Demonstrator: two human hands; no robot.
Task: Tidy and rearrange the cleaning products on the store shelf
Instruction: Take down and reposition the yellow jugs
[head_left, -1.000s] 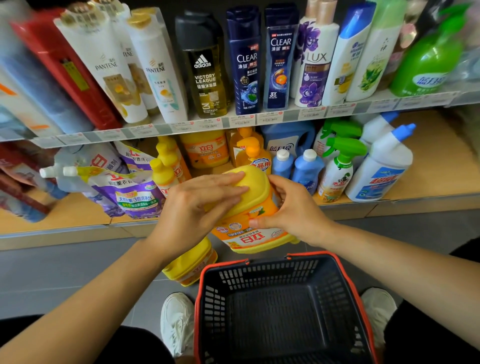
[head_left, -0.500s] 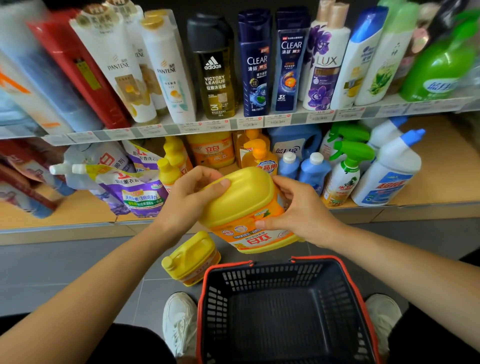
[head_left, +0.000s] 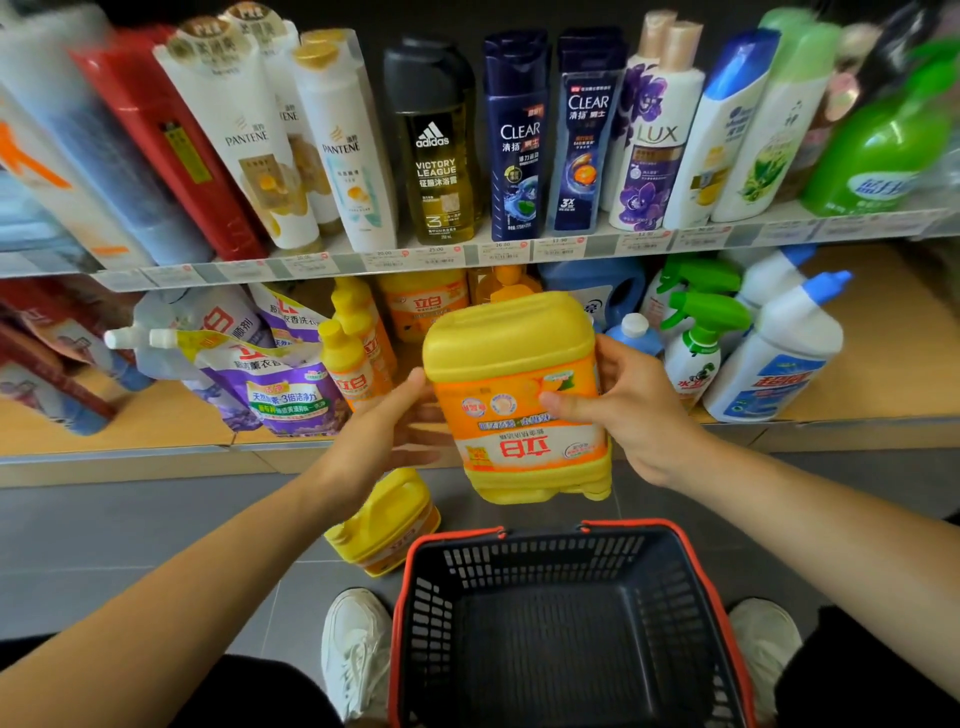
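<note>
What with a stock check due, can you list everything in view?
held jug: 1, yellow, orange label, before lower shelf
basket: 1, black, red rim, on floor
floor jug: 1, yellow, on floor beside basket
toiletry bottles: many, mixed colours, upper shelf
refill pouches: several, purple, lower shelf left
yellow bottles: several, small, lower shelf middle
spray bottles: 2, white, green triggers, lower shelf right
cleaner bottles: 2, white, blue caps, lower shelf right
shoes: 2, white, flanking basket
left hand: 1, touches held jug's left side
right hand: 1, grips held jug's right side
</note>
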